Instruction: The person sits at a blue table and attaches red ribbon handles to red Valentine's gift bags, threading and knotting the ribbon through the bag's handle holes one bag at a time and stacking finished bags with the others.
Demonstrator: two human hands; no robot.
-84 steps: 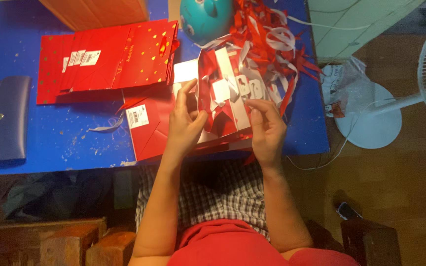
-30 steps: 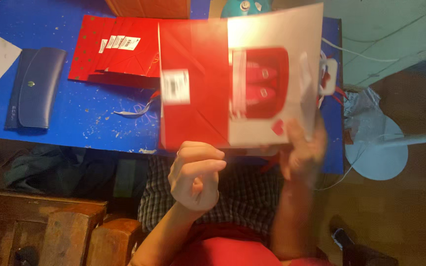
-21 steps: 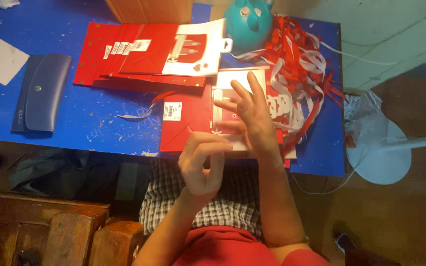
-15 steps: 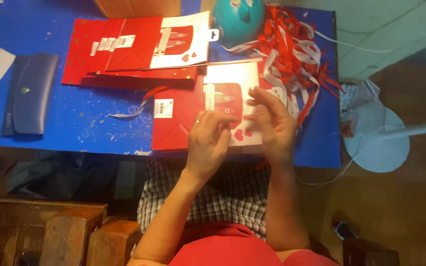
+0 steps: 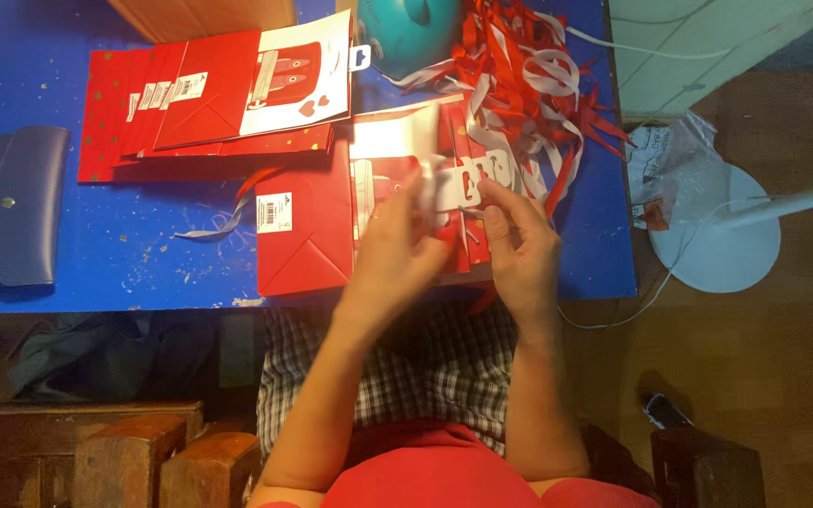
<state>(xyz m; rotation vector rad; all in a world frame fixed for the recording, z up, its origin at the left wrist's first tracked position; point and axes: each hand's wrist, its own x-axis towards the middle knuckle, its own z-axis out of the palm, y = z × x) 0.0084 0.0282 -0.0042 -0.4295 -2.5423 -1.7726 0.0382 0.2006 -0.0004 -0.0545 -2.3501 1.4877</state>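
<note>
A flat red paper gift bag (image 5: 305, 235) lies on the blue table (image 5: 124, 254) in front of me. My left hand (image 5: 397, 249) and my right hand (image 5: 519, 245) meet over its right half. Both pinch a small white card piece (image 5: 458, 183) with cut-outs, held just above the bag. A stack of flattened red gift bags (image 5: 209, 94) lies at the back left, the top one showing a white panel with hearts.
A heap of red and white ribbons (image 5: 529, 75) fills the back right of the table beside a teal round object (image 5: 411, 33). A dark blue wallet case (image 5: 16, 212) lies at the left edge. A white standing fan (image 5: 755, 216) is on the floor to the right.
A gift bag I held up a second ago now lies on the back-left stack. Both hands dropped to the bag in front and picked up the white card piece.
</note>
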